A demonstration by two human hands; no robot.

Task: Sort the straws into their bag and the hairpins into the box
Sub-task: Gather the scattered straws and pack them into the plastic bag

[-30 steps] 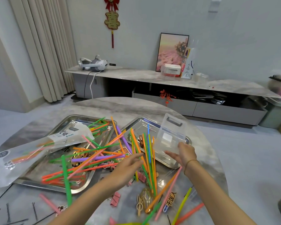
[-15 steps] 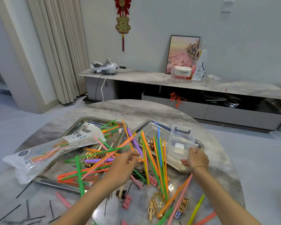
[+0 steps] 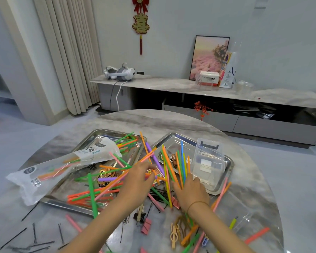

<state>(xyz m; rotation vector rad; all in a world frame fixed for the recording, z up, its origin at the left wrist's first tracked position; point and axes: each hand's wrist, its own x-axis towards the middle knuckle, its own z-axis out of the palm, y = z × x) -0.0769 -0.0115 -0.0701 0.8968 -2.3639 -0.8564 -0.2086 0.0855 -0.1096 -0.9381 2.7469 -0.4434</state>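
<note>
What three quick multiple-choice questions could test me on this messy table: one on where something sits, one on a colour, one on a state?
1. Where does the clear plastic box stand?
A. in the right metal tray
B. on the floor
C. on the wall shelf

2. What colour is the straw crossing the left tray's front rim?
A. white
B. green
C. black

3. What state is the straw bag in?
A. lying flat, some straws inside
B. hanging on the wall
C. standing upright, empty

Answers: 1 A, it stands inside the right tray's rim. 2 B, the straw is bright green. 3 A, orange and pink straws show through the plastic.
</note>
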